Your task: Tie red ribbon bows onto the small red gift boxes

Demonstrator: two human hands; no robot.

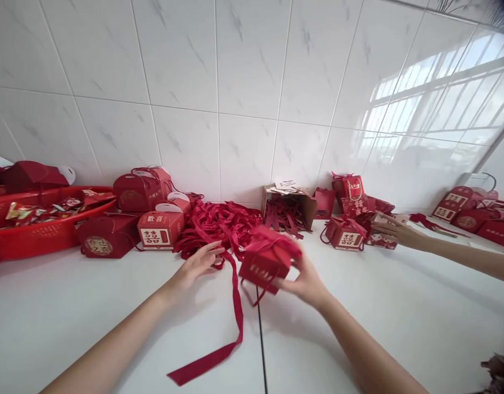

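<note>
My right hand [305,279] grips a small red gift box [262,268] with a bow on top, holding it tilted above the table; the box is slightly blurred. A thin cord handle hangs from its underside. My left hand [200,265] is to the left of the box, fingers apart, at the front edge of a heap of dark red ribbons [219,221]. From that heap one long ribbon [238,306] trails toward me across the white table [186,339]. Whether my left fingertips touch the ribbon is hard to make out.
On the left stand a red basket [50,235] of wrapped sweets and several red boxes [155,227]. A cardboard box [309,208] of ribbon pieces is behind. At right, another person's hand [393,230] touches a box near a bow-tied box [346,232]. Tiled wall behind.
</note>
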